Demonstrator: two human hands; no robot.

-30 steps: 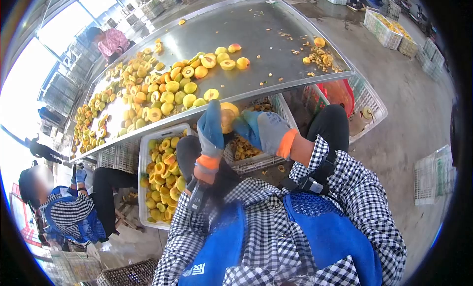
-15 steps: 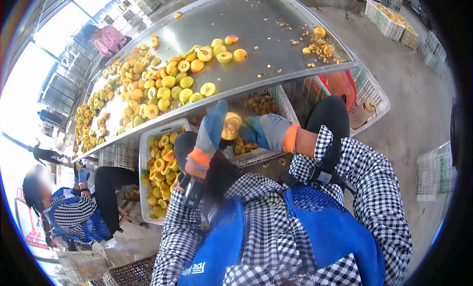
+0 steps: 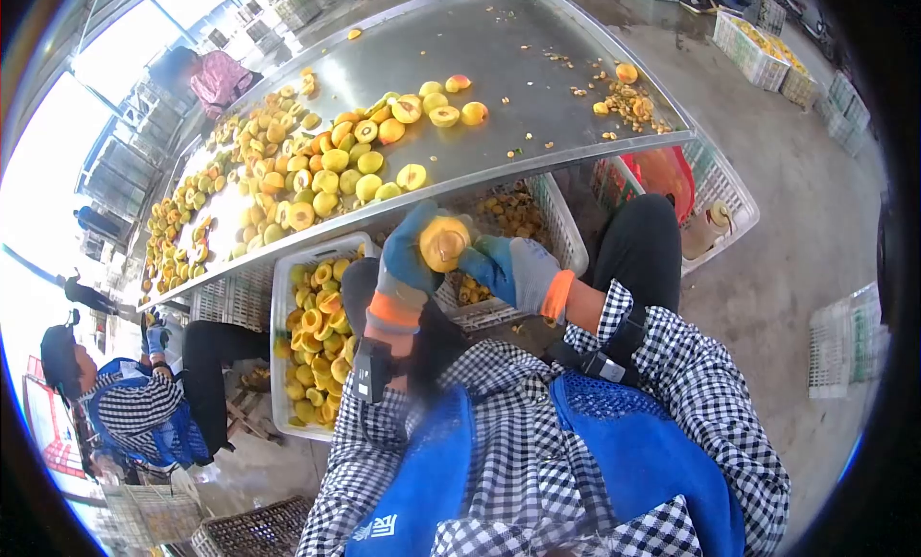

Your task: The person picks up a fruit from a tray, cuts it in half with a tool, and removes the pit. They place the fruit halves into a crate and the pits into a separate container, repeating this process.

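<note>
My left hand point(image 3: 407, 258), in a blue and grey glove with an orange cuff, is closed around a yellow peach half point(image 3: 444, 242). The cut side of the fruit faces up toward me. At its right edge sits my right hand point(image 3: 516, 269), gloved alike, with curled fingers close against the fruit. Whatever those fingers hold is hidden. Both hands are above my lap, just in front of the steel table point(image 3: 489, 58). Many peach halves point(image 3: 326, 183) are heaped on the table's left part.
Left of my knees stands a white crate point(image 3: 281, 384) full of peach halves. Under the table edge, another crate point(image 3: 568, 221) holds brownish scraps. Loose pits point(image 3: 633, 106) lie at the table's right corner. A co-worker point(image 3: 144, 403) sits at my left.
My left hand has turned, its fingers now wrapped around the peach half, which has shifted slightly left. My right hand has stayed beside the fruit, its fingers moving a little.
</note>
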